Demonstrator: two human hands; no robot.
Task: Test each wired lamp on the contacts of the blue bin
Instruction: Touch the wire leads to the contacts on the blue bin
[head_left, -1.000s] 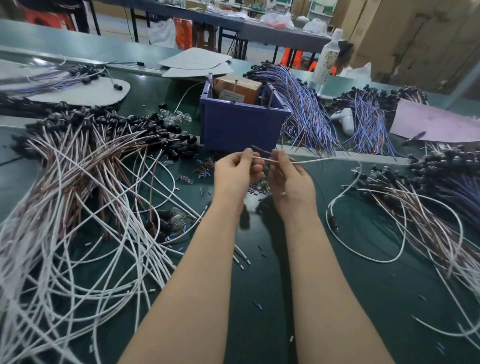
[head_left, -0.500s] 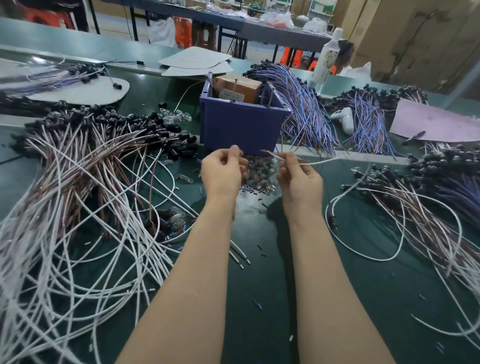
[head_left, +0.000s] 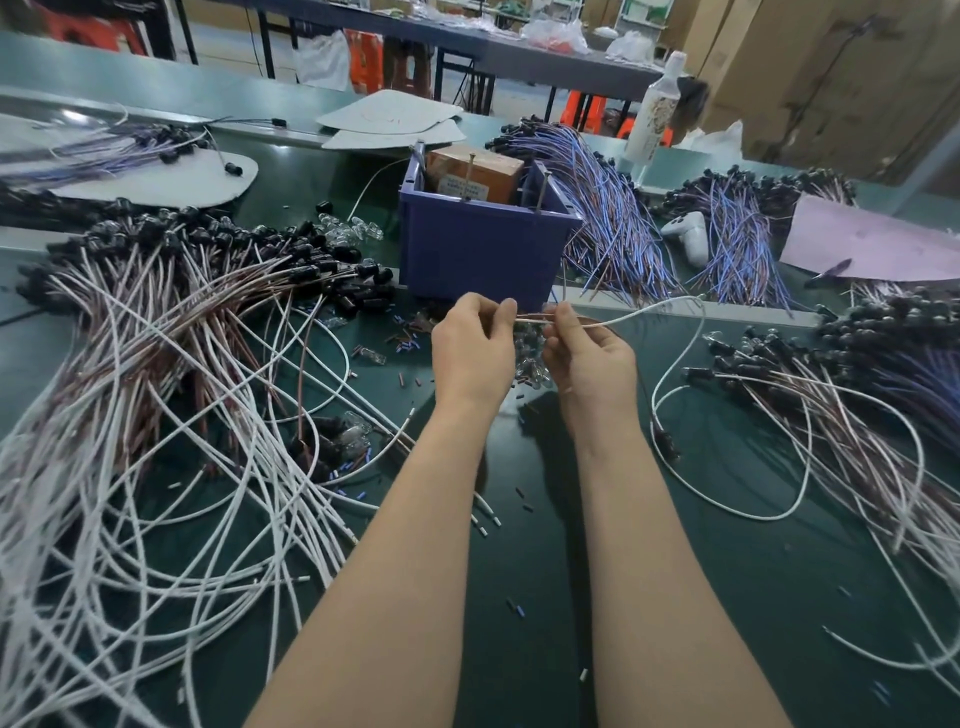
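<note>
Left hand (head_left: 472, 358) and right hand (head_left: 592, 364): held close together just in front of the blue bin (head_left: 483, 260), each grip narrow, fingertips pinching the lead ends of one wired lamp (head_left: 631, 315), whose white wire loops away right over the green worktop (head_left: 727, 597). Blue bin: mid-worktop, brown box (head_left: 475, 169) inside, thin upright metal pins (head_left: 542, 192) at its rim. Further stock: white-and-brown wired heap (head_left: 156, 364) left, blue-wired heap (head_left: 613, 223) beside the bin's right.
</note>
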